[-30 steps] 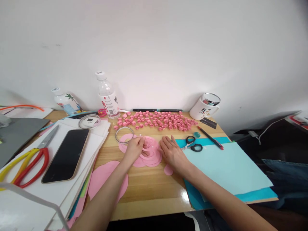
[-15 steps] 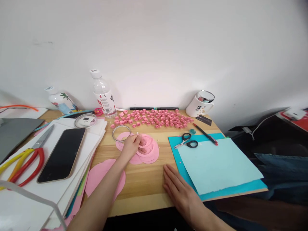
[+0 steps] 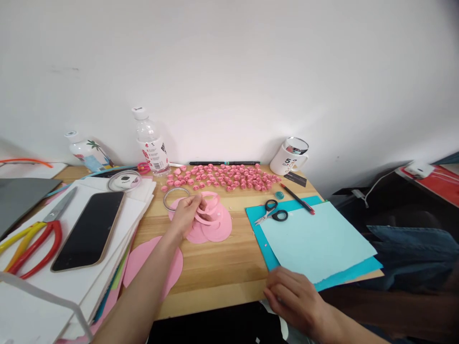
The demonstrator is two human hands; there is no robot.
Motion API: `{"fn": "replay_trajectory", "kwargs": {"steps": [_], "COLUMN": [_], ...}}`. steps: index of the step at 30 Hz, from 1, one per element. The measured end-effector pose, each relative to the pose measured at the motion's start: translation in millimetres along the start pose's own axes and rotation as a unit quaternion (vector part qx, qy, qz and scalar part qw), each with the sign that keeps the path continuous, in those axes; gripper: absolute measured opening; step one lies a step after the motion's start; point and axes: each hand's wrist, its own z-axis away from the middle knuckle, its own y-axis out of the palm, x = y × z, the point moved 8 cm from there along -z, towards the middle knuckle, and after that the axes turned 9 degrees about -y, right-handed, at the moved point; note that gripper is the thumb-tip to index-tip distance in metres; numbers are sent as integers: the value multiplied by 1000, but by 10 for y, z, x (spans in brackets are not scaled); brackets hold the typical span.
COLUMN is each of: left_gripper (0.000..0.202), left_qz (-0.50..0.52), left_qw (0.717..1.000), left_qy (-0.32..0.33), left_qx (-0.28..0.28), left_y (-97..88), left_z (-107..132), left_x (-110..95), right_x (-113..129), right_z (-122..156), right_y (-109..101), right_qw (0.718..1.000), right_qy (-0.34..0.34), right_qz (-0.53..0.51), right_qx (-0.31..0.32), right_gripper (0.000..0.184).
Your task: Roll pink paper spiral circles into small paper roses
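Note:
My left hand (image 3: 187, 214) is closed in a pinch on a pink paper spiral (image 3: 208, 222), its curled bands raised over several flat pink paper discs (image 3: 223, 232). More pink paper (image 3: 150, 251) lies under my left forearm. At the front edge of the table, my right hand (image 3: 296, 297) has its fingers curled inward; whether anything is inside them is hidden. It sits by the corner of the light blue sheet (image 3: 315, 243). Small black-handled scissors (image 3: 274, 212) rest on the blue sheets. Behind the discs spread many little rolled pink paper roses (image 3: 233, 177).
A tape roll (image 3: 174, 197) touches the discs. Along the back stand a water bottle (image 3: 152, 148) and a white mug (image 3: 287, 160). A red-tipped pen (image 3: 297, 198) lies right. Left are a phone (image 3: 89, 229) and large red-yellow scissors (image 3: 39, 234) on papers (image 3: 136, 205).
My left hand has lifted the pink spiral a little off the discs. My right hand has gone from lying flat on the table to curled at the front edge, and the view has shifted slightly.

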Motion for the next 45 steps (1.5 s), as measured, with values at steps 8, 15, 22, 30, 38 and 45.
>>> {"fn": "replay_trajectory", "kwargs": {"steps": [8, 15, 22, 30, 38, 45], "left_gripper": [34, 34, 33, 31, 32, 36], "left_qz": [178, 210, 203, 218, 205, 184], "left_qw": [969, 946, 932, 896, 904, 903], "left_qy": [156, 186, 196, 221, 205, 239], "left_qx": [-66, -165, -228, -317, -314, -306], "left_y": [-267, -397, -479, -694, -632, -632], "left_z": [44, 142, 172, 233, 241, 242], "left_x": [-295, -308, -271, -322, -299, -317], "right_x": [-585, -724, -859, -949, -1135, -817], "right_z": [-290, -291, -850, -1478, -999, -593], "right_y": [389, 495, 714, 1285, 943, 756], "right_qw": [995, 997, 1000, 986, 994, 993], "right_qy": [85, 71, 0, -55, -7, 3], "right_qz": [57, 19, -22, -47, -10, -24], "right_qx": [-3, -30, 15, 148, 111, 119], "right_gripper": [24, 23, 37, 54, 63, 77]}}
